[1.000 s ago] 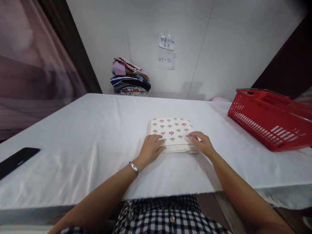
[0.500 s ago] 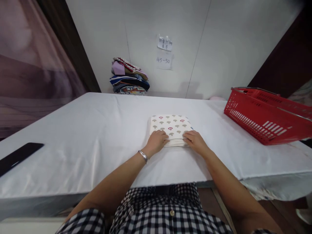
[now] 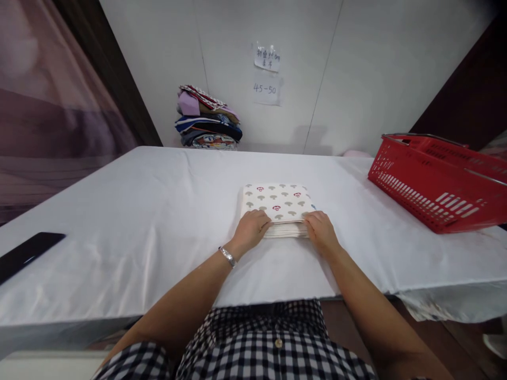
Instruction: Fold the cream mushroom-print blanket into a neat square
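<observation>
A folded white cloth printed with grey and red mushrooms lies on the white-covered table, its layered front edge facing me. My left hand pinches the top layer at the near left corner. At the near right corner my right hand grips the same layer between thumb and fingers. Between the hands that top edge is slightly raised, and the stacked layers below it show. A silver bracelet circles my left wrist.
A red plastic basket stands at the right of the table. By the back wall sits a pile of folded fabrics. A black phone-like slab lies at the left. Two handwritten papers hang on the wall.
My fingers have closed on the near edge of the cloth's top layer, which is now lifted a little off the layers below. The view has tilted slightly.
</observation>
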`<control>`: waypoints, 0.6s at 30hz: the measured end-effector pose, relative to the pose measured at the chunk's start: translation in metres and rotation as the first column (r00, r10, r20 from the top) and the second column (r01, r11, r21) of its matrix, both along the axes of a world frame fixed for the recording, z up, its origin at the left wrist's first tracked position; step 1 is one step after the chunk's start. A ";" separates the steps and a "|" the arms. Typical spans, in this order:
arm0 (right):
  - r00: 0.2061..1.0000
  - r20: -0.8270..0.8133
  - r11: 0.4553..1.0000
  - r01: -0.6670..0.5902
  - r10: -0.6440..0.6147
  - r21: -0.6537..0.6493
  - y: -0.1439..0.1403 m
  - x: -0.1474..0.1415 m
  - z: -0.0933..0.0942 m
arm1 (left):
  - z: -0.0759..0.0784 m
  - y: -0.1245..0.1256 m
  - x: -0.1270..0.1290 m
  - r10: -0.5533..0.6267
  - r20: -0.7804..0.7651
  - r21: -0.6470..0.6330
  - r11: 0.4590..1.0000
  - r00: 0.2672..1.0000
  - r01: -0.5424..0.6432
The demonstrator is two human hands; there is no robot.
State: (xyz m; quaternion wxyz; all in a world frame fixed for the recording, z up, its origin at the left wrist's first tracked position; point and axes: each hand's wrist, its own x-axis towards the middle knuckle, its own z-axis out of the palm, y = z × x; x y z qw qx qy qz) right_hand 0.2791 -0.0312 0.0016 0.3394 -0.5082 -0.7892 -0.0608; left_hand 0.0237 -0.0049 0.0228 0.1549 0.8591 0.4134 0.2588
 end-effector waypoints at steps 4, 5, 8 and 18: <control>1.000 0.015 0.999 -0.024 0.024 -0.027 -0.006 0.000 0.001 | 0.001 -0.005 -0.002 -0.024 -0.111 0.078 0.996 0.994 0.033; 0.999 0.026 0.998 -0.032 0.034 -0.049 -0.006 0.000 0.001 | 0.000 -0.005 -0.002 -0.030 -0.133 0.088 0.995 0.991 0.042; 0.998 0.059 0.995 -0.028 0.034 -0.095 -0.006 -0.001 -0.001 | -0.003 -0.005 -0.001 -0.041 -0.162 0.102 0.993 0.986 0.058; 0.993 0.029 0.992 -0.112 0.114 -0.052 -0.009 0.003 -0.006 | -0.014 -0.004 -0.004 -0.040 -0.036 0.189 0.981 0.999 0.046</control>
